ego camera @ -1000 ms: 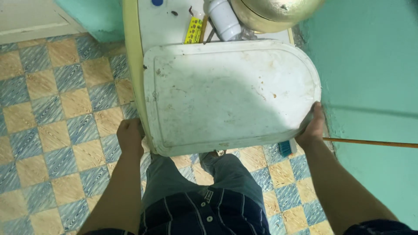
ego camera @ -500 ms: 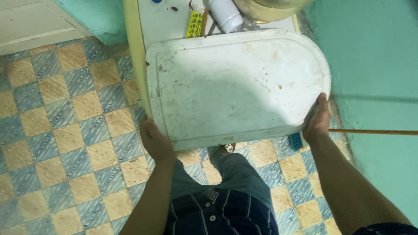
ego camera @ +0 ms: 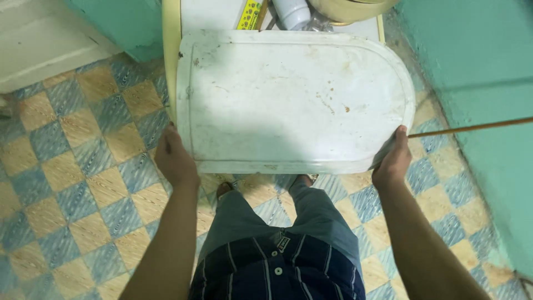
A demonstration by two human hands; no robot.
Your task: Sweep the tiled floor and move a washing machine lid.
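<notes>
Holding a large white plastic tray, stained, flat above the pale cabinet top. Left hand grips the near-left corner, right hand the near-right rim; fingers curled around the edges. Judged stiff, light, bulky; the rim gives the best purchase. Wooden stick, white bottle and green wall crowd it.

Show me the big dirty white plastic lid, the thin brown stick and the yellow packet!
big dirty white plastic lid (ego camera: pixel 294 100), head view, middle of its flat top
thin brown stick (ego camera: pixel 472 128), head view, mid-shaft
yellow packet (ego camera: pixel 250 15), head view, its printed face
</notes>
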